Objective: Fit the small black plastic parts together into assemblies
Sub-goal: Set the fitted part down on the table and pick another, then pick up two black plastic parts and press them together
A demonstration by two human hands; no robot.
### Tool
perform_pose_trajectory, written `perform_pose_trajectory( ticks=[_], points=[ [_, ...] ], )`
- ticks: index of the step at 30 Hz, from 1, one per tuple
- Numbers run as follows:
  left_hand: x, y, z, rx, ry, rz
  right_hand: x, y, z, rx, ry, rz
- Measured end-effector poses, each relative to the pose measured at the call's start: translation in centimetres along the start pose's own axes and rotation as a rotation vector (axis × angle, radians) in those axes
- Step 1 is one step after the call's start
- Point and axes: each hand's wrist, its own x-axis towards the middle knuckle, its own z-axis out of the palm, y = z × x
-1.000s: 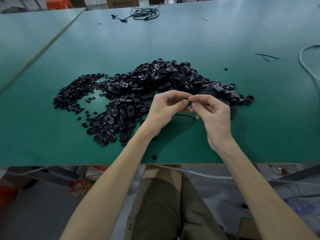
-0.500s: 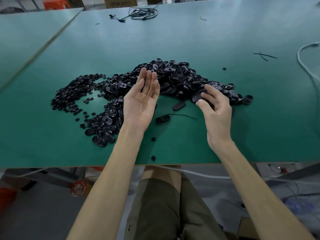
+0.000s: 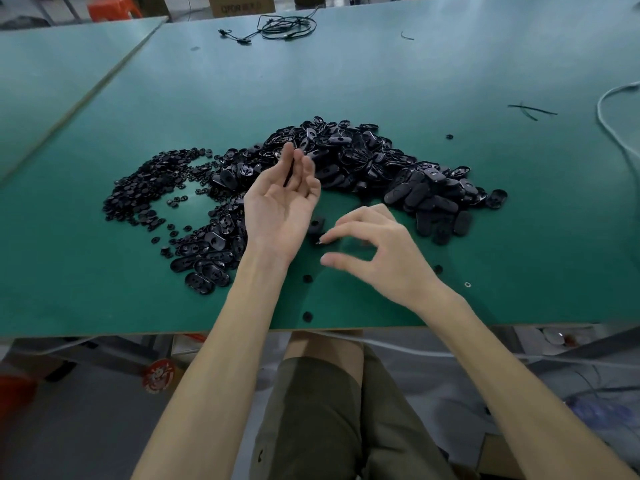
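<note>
While the right hand (image 3: 381, 254) hangs low over the tabletop (image 3: 519, 271) with fingers curved and thumb and forefinger apart, nothing is seen clamped between them. Motion blur leaves the fingertips indistinct. The forefinger tip sits just short of a loose black part (image 3: 317, 224), which lies on the tabletop just beyond it and slightly to its left, in the gap between the two hands. The heel of the left hand partly hides that part, so its long axis cannot be stated.

The left hand (image 3: 280, 209) is raised palm-up, fingers straight and loosely together, holding nothing. Its edge is just beside the same part, but the palm is turned away from it. The right hand is therefore judged the one placed to take it, with a short reach forward and leftward and a pinch from above.

Beyond both hands lies the heap of oval shells (image 3: 349, 161). The scatter of small round pieces (image 3: 152, 188) lies to the left. Stray discs (image 3: 307, 279) rest near the front edge.
</note>
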Motion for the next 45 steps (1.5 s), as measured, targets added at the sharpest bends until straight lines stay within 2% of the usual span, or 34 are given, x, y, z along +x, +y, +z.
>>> perform_pose_trajectory(
  ticks=[4, 8, 11, 13, 21, 27, 30, 34, 36, 39, 42, 45],
  points=[
    [-0.1, -0.4, 0.3, 0.091, -0.051, -0.056, -0.2, -0.2, 0.2, -0.143, -0.154, -0.097],
    [0.2, 0.1, -0.3, 0.085, 0.021, 0.037, -0.5, -0.6, 0.6, -0.289, -0.241, -0.236],
    [0.3, -0.2, -0.2, 0.382, 0.077, 0.16, -0.5, -0.7, 0.6, -0.262, -0.227, -0.23],
    [0.3, -0.6, -0.1, 0.514, 0.057, 0.199, -0.6, -0.8, 0.6, -0.244, -0.213, -0.234],
    [0.4, 0.2, -0.4, 0.295, 0.075, 0.095, -0.6, -1.2, 0.7, -0.285, -0.277, -0.272],
    [0.4, -0.1, -0.3, 0.444, 0.077, 0.119, -0.5, -1.1, 0.6, -0.206, -0.281, -0.223],
    [0.4, -0.4, -0.3, 0.548, 0.065, 0.161, -0.4, -0.8, 0.6, -0.091, -0.267, -0.118],
    [0.3, -0.6, -0.4, 0.787, 0.06, 0.316, 0.1, -0.1, 0.5, 0.025, -0.106, 0.034],
    [0.2, -0.4, -0.4, 0.776, 0.094, 0.329, 0.2, -0.1, 0.5, -0.024, -0.067, -0.01],
    [0.1, -0.4, -0.4, 0.742, 0.112, 0.28, 0.3, -0.1, 0.8, -0.199, -0.134, -0.116],
    [0.1, -0.5, -0.4, 0.747, 0.085, 0.234, 0.7, -0.1, 1.2, -0.25, -0.245, -0.06],
    [0.2, -0.5, -0.4, 0.747, 0.086, 0.226, 0.7, 0.0, 1.5, -0.263, -0.217, -0.018]
  ],
)
